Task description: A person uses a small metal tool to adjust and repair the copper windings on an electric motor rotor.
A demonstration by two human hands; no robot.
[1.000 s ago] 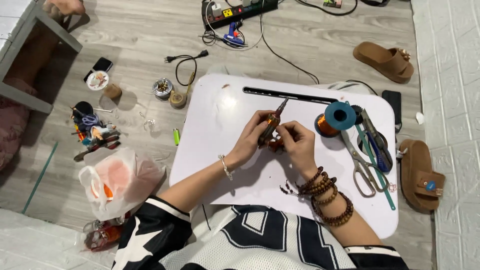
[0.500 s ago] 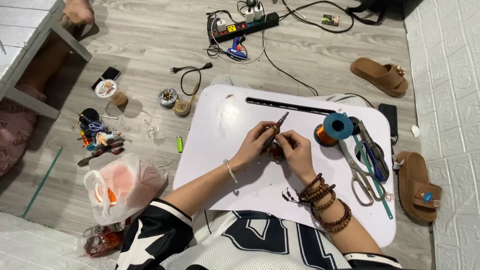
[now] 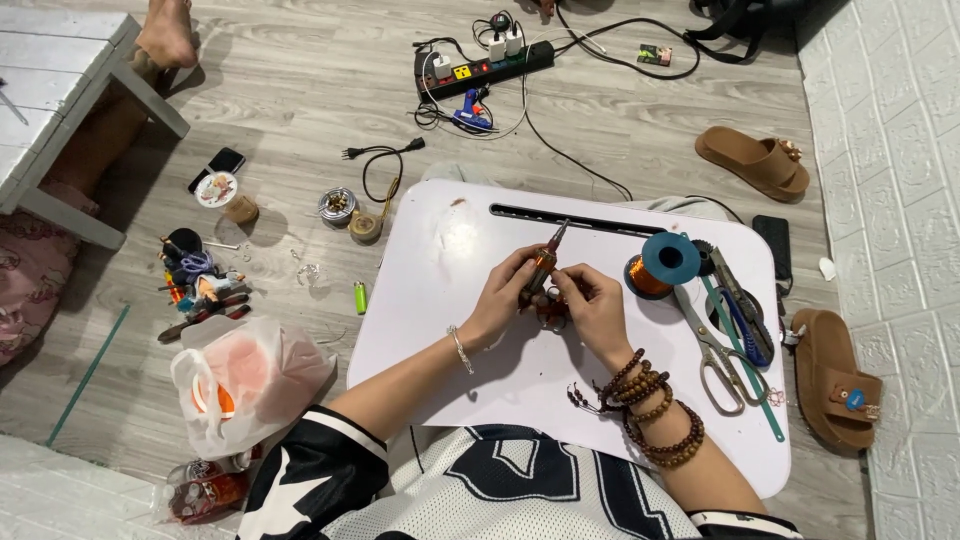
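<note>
My left hand is closed around slim pointed pliers with orange-brown handles, tip pointing up and away. My right hand, with several bead bracelets on the wrist, pinches a small reddish-brown wire piece right beside the pliers. Both hands meet over the middle of a white lap table. A spool of copper wire with a blue top stands just right of my right hand.
Scissors, blue-handled snips and a green strip lie on the table's right. On the floor are a power strip, a plastic bag, a tool pile, a lighter and two brown slippers. Another person's foot is at upper left.
The view has tilted, so the table sits lower in frame and more of the far floor shows. My hands stay together on the pliers and the wire piece.
</note>
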